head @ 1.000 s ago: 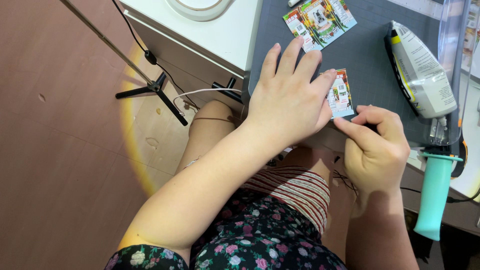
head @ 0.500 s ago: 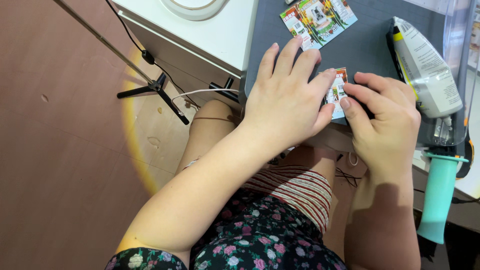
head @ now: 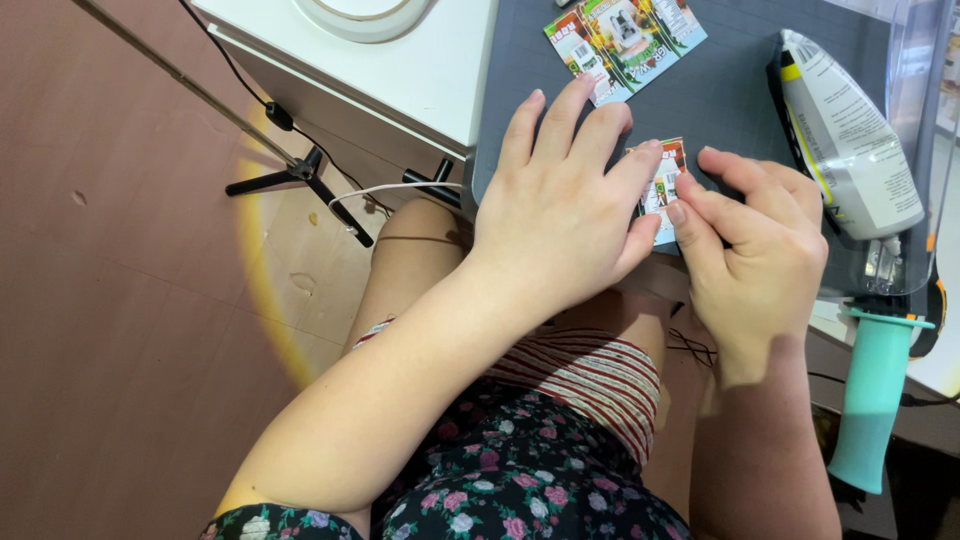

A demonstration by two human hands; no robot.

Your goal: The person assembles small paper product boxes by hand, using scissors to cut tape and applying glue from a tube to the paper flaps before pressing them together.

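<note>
A small colourful printed card (head: 664, 180) lies on a dark grey cutting mat (head: 720, 100) near its front edge. My left hand (head: 565, 210) lies flat over the card with fingers spread, covering most of it. My right hand (head: 755, 250) sits beside it on the right, fingertips pinching the card's right edge. Only a strip of the card shows between the two hands.
Several more printed cards (head: 625, 35) lie at the mat's far edge. A small white iron (head: 850, 140) with a teal handle (head: 872, 400) rests at the right. A white cabinet (head: 400, 70) stands at the left, with a black tripod (head: 300, 175) and cables on the floor.
My right hand has moved up and left, from below the card to its right edge. My left hand stays pressed on the card.
</note>
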